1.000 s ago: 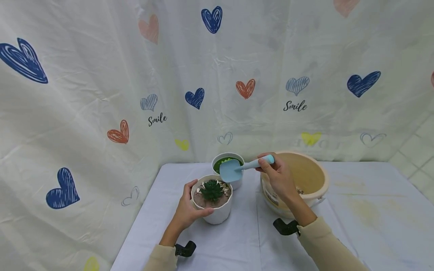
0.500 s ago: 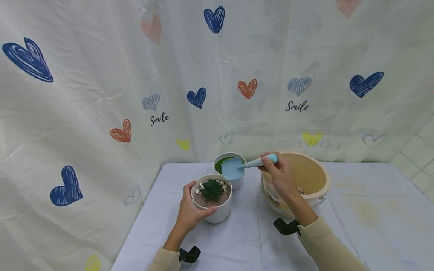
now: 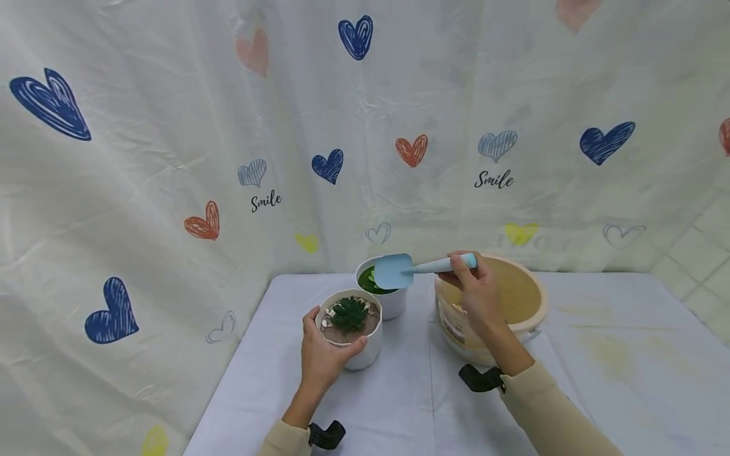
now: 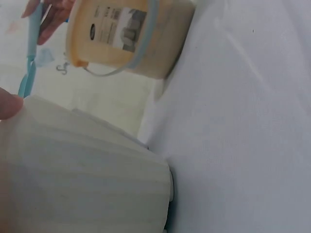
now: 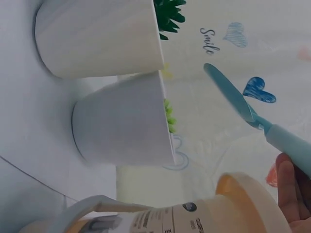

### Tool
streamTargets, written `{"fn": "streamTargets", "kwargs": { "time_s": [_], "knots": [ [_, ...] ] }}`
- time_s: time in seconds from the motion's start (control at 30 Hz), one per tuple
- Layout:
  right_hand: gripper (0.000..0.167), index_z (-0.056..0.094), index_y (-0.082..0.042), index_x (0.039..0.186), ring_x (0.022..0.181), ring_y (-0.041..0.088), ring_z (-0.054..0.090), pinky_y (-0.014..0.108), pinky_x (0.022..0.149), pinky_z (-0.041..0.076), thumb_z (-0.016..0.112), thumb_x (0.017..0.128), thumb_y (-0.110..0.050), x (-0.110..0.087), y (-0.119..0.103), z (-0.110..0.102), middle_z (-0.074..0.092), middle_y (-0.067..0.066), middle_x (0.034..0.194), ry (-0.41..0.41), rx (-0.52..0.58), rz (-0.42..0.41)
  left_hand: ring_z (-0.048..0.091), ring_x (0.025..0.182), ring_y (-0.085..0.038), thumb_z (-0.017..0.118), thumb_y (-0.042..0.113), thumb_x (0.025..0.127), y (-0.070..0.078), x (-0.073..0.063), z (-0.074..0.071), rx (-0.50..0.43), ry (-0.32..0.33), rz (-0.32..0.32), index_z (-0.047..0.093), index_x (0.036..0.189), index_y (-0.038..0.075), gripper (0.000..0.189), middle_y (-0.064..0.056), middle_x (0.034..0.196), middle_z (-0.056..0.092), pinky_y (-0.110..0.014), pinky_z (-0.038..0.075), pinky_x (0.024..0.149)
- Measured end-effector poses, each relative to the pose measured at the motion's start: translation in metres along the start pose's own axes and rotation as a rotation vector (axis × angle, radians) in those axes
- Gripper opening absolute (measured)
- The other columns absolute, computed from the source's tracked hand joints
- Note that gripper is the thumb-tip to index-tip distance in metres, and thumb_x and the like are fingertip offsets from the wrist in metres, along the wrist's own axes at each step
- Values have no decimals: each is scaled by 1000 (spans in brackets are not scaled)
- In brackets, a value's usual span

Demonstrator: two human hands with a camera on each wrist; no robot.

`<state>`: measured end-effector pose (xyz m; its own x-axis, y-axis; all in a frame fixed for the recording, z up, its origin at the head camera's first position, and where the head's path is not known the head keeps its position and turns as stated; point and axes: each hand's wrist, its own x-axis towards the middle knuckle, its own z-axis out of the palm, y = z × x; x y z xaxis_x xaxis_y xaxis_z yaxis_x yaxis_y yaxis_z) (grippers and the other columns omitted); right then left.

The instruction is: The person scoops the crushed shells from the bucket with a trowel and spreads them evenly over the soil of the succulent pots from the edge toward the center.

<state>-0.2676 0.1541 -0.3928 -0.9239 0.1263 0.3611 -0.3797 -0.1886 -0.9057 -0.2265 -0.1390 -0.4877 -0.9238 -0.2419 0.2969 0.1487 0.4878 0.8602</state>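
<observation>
My left hand [image 3: 326, 353] grips a white ribbed flowerpot [image 3: 365, 354] at its left and front, thumb near the rim. In it a dark green succulent [image 3: 349, 313] stands in greyish-brown soil with pale pebbles around it. A light blue hand trowel [image 3: 395, 271] is held by its handle in my right hand [image 3: 478, 288]. Its blade hovers above a second white pot [image 3: 393, 306], which holds a brighter green plant [image 3: 369, 278] partly hidden by the blade. The right wrist view shows the trowel blade [image 5: 233, 94] tilted and apart from both pots. What lies on the blade cannot be seen clearly.
A cream bucket [image 3: 538, 294] with a grey handle stands to the right, partly behind my right forearm. A white cloth [image 3: 399, 405] covers the table, with brownish stains at right. Behind hangs a curtain [image 3: 445, 95] printed with hearts.
The trowel has risen and moved back, from near the front pot's rim to over the rear pot. The front pot has shifted slightly left, still in my left hand.
</observation>
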Motion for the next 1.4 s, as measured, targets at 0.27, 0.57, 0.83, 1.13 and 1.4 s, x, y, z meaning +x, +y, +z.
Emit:
{"fn": "streamTargets", "kwargs": {
  "time_s": [0.27,0.57,0.83,1.13,1.4],
  "knots": [
    [26,61,2,115,91,10,75,26,88,58,60,103,-21,-5,-22,-32,67,2,103,70,82,-40,54,131,-39,95,51,62,6,-2,3,55,30,-26,29,152,11,119,-19,147,48,-60,50,100],
    [21,64,4,111,86,13,77,27,80,60,64,100,-14,-12,-49,-83,72,4,97,163,169,-104,37,142,-31,93,47,67,25,0,5,70,178,309,39,149,11,105,-13,152,40,-59,34,111],
    [16,67,0,107,81,11,78,24,75,60,66,99,-14,-14,-60,-122,73,2,92,217,99,-80,68,91,-18,71,2,83,71,9,46,-241,126,893,68,106,9,24,-6,95,70,-32,54,85],
    [27,63,-13,116,81,-9,69,8,76,53,59,104,-37,-7,-51,-139,69,-16,92,164,-542,36,66,117,-25,67,27,98,91,10,115,-370,-319,313,60,134,18,38,-2,132,65,-42,56,98],
    [47,65,-6,118,83,2,65,22,68,52,54,104,-49,6,-41,-127,74,17,103,25,-965,35,62,128,-26,61,35,102,90,21,152,-433,-432,205,52,148,18,50,-6,148,58,-36,54,100]
  ]
}}
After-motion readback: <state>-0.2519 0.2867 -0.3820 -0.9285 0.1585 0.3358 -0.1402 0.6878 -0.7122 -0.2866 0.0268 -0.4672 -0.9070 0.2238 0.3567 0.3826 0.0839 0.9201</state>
